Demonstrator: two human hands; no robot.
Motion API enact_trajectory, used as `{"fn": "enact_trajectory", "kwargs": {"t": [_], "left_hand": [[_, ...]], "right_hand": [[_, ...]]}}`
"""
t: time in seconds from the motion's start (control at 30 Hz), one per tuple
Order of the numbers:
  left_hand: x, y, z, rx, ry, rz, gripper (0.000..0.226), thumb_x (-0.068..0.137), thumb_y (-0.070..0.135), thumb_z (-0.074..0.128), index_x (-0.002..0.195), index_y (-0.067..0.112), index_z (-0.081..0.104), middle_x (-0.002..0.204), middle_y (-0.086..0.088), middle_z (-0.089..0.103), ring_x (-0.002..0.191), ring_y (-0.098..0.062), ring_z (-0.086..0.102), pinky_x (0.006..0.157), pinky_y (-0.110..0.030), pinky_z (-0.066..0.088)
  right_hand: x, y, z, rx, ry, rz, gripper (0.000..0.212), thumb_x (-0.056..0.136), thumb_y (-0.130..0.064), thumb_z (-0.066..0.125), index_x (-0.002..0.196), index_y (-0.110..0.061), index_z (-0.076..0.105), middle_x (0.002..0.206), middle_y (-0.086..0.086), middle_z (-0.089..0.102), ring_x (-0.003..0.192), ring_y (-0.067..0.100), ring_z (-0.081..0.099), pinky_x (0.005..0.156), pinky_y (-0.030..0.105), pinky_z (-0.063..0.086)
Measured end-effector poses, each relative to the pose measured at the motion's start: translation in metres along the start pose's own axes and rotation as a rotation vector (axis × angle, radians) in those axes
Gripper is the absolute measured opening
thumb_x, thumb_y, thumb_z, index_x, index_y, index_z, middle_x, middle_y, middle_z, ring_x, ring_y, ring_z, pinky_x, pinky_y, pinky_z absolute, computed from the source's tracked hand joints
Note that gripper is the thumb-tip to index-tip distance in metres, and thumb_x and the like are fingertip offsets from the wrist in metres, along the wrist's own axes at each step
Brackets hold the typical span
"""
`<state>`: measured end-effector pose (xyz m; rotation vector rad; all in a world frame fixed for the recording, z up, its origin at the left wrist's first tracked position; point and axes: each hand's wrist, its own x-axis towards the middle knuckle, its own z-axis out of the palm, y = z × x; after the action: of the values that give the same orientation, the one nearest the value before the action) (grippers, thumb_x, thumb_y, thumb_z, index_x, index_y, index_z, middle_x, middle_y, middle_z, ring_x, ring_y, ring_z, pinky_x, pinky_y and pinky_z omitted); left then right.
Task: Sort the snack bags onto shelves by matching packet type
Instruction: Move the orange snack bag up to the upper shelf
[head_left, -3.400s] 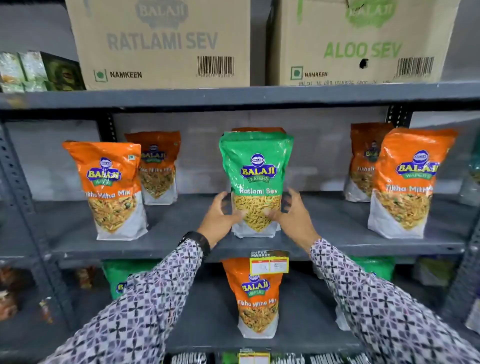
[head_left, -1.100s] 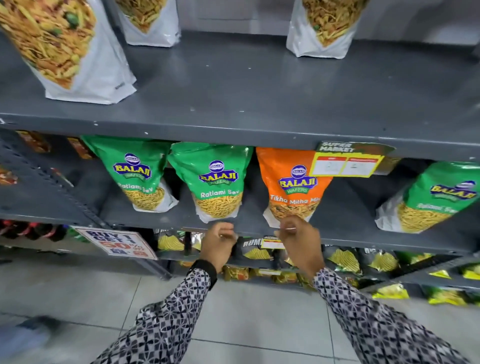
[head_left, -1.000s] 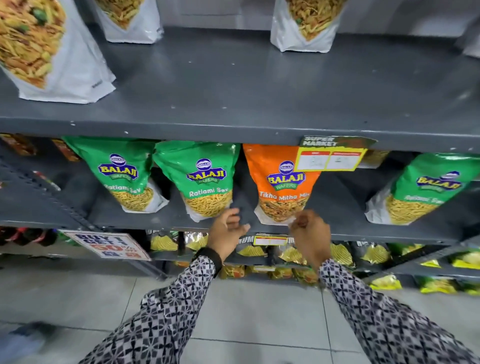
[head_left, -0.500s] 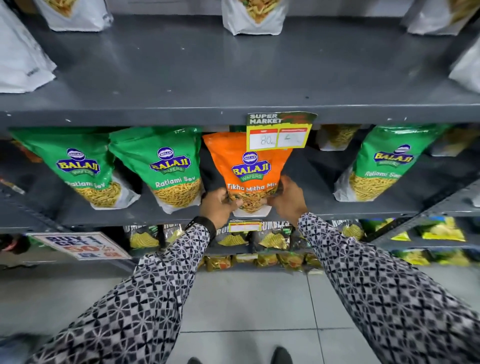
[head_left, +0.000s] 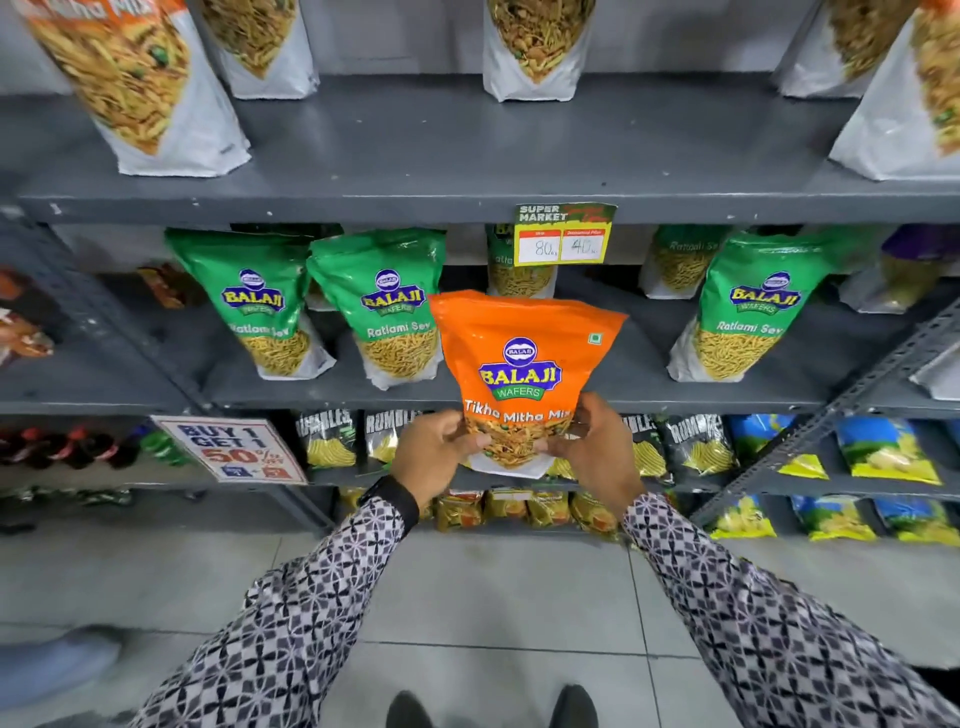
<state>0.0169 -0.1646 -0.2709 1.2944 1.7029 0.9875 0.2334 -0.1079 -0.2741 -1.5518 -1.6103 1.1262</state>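
**Orange packet held off the shelf, both hands on its base**

Head view. Orange Tikha Mitha Mix packet (head_left: 524, 374) is upright, in the air in front of the middle shelf edge (head_left: 332, 400), clear of the board. Left hand (head_left: 434, 457) pinches its lower left corner, thumb on the front; right hand (head_left: 597, 452) pinches the lower right corner, fingers curled behind. Packet is glossy film, flat top seal, white gusset base, slightly crinkled.

Relative to the orange packet: two green Ratlami Sev packets (head_left: 384, 312) stand just left on the middle shelf, leaning; another green packet (head_left: 748, 312) well to the right. Open bare board behind and right of the orange packet, up to that green one. Price tag (head_left: 563, 234) hangs above it from the upper shelf lip (head_left: 311, 208). Shelves are grey painted metal, scuffed, with perforated uprights. Below: small dark crinkled chip bags (head_left: 327, 439). A promo sign (head_left: 228, 449) sits lower left. Floor (head_left: 493, 597) is pale tile.
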Motion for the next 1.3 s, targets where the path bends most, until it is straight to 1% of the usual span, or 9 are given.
{"fn": "enact_trajectory", "kwargs": {"t": [0.07, 0.2, 0.3, 0.43, 0.6, 0.67, 0.97, 1.17, 1.3], "left_hand": [[-0.015, 0.011, -0.014, 0.010, 0.042, 0.063, 0.017, 0.089, 0.030, 0.078, 0.102, 0.020, 0.082, 0.101, -0.002, 0.084, 0.095, -0.028, 0.078, 0.093, -0.051, 0.059], [-0.033, 0.050, -0.045, -0.017, 0.119, 0.241, 0.017, 0.089, 0.036, 0.077, 0.099, 0.023, 0.081, 0.092, -0.005, 0.083, 0.088, -0.034, 0.075, 0.083, -0.055, 0.060], [-0.039, 0.095, -0.066, -0.069, 0.159, 0.376, 0.017, 0.091, 0.027, 0.077, 0.108, 0.028, 0.081, 0.099, 0.007, 0.084, 0.095, -0.025, 0.078, 0.088, -0.046, 0.062], [-0.030, 0.162, -0.089, -0.191, 0.220, 0.511, 0.024, 0.090, 0.012, 0.078, 0.113, 0.019, 0.081, 0.108, 0.005, 0.083, 0.101, -0.013, 0.077, 0.093, -0.032, 0.060], [0.014, 0.232, -0.114, -0.189, 0.231, 0.653, 0.023, 0.090, 0.015, 0.078, 0.112, 0.021, 0.081, 0.108, 0.006, 0.082, 0.094, 0.000, 0.070, 0.093, -0.025, 0.057], [0.038, 0.254, -0.120, -0.208, 0.213, 0.669, 0.023, 0.090, 0.016, 0.077, 0.110, 0.026, 0.080, 0.106, 0.009, 0.082, 0.096, -0.002, 0.072, 0.094, -0.026, 0.058], [0.135, 0.278, -0.115, -0.293, 0.152, 0.499, 0.021, 0.092, 0.005, 0.074, 0.108, 0.019, 0.077, 0.089, 0.016, 0.080, 0.075, 0.006, 0.074, 0.065, -0.013, 0.056], [0.150, 0.258, -0.110, -0.348, 0.117, 0.434, 0.023, 0.092, 0.003, 0.073, 0.108, 0.020, 0.077, 0.083, 0.015, 0.082, 0.075, 0.002, 0.075, 0.065, -0.016, 0.058], [0.155, 0.249, -0.107, -0.372, 0.126, 0.453, 0.026, 0.091, 0.007, 0.077, 0.104, 0.030, 0.080, 0.095, 0.012, 0.083, 0.089, -0.004, 0.077, 0.082, -0.025, 0.063]], "right_hand": [[-0.015, -0.016, -0.005, 0.040, 0.012, -0.039, 0.058, 0.072, -0.012, 0.094, 0.122, -0.021, 0.065, 0.113, -0.006, 0.080, 0.102, 0.012, 0.076, 0.096, 0.046, 0.062], [-0.036, -0.069, -0.030, 0.086, 0.044, -0.161, 0.052, 0.069, -0.021, 0.096, 0.113, -0.025, 0.069, 0.102, -0.012, 0.081, 0.092, 0.002, 0.076, 0.089, 0.035, 0.064], [-0.043, -0.115, -0.053, 0.142, 0.085, -0.277, 0.055, 0.065, -0.027, 0.097, 0.115, -0.028, 0.073, 0.104, -0.010, 0.083, 0.100, 0.009, 0.077, 0.092, 0.036, 0.062], [-0.033, -0.177, -0.085, 0.236, 0.123, -0.424, 0.052, 0.068, -0.016, 0.095, 0.115, -0.028, 0.074, 0.104, -0.008, 0.083, 0.097, 0.008, 0.078, 0.089, 0.029, 0.062], [0.011, -0.241, -0.118, 0.264, 0.210, -0.565, 0.050, 0.072, -0.014, 0.093, 0.117, -0.022, 0.074, 0.105, -0.005, 0.084, 0.099, 0.015, 0.079, 0.089, 0.037, 0.063], [0.035, -0.260, -0.127, 0.256, 0.216, -0.585, 0.046, 0.073, -0.012, 0.092, 0.115, -0.021, 0.074, 0.106, -0.003, 0.083, 0.100, 0.016, 0.079, 0.092, 0.040, 0.064], [0.126, -0.281, -0.130, 0.113, 0.215, -0.526, 0.040, 0.080, -0.017, 0.088, 0.118, -0.015, 0.076, 0.107, 0.003, 0.083, 0.097, 0.015, 0.079, 0.091, 0.047, 0.065], [0.143, -0.264, -0.119, 0.067, 0.203, -0.511, 0.036, 0.082, -0.018, 0.087, 0.115, -0.015, 0.075, 0.105, -0.001, 0.083, 0.094, 0.012, 0.078, 0.091, 0.045, 0.065], [0.144, -0.262, -0.119, 0.053, 0.208, -0.517, 0.037, 0.082, -0.018, 0.087, 0.118, -0.016, 0.074, 0.109, -0.001, 0.082, 0.097, 0.010, 0.077, 0.092, 0.042, 0.064]]}}
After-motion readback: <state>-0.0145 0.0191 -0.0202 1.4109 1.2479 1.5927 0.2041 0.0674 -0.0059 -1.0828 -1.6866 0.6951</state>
